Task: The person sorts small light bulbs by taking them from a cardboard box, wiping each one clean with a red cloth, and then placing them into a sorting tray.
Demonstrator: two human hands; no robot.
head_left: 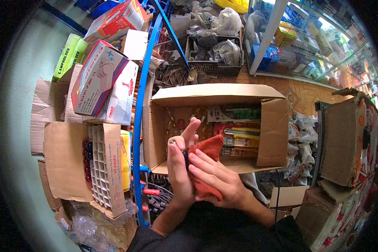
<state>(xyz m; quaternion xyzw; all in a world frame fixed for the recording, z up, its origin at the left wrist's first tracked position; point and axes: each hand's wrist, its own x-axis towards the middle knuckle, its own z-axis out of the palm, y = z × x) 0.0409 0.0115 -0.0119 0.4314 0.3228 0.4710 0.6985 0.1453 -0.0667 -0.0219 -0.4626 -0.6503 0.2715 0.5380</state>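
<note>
My left hand [181, 172] is closed, upright over the near side of an open cardboard box [216, 90]. Its fingers hold what looks like a small dark blue bulb [186, 158], mostly hidden, with a metal tip [173, 143] showing by the thumb. An orange-red cloth [210, 149] lies against it. My right hand [218, 178] presses this cloth from the right, its fingers flat along the fabric. Inside the box are small pieces with brass-coloured ends [170, 115], a pack with green items [241, 114] and yellow-and-red packs [241, 135].
On the left, a carton with a white divider grid [100, 168] holds dark red and blue bulbs [87, 155]. A blue metal frame [139, 126] runs beside it. Printed boxes [98, 80] are stacked behind. Brown cartons [342, 140] stand at right, a glass cabinet [260, 46] at the back.
</note>
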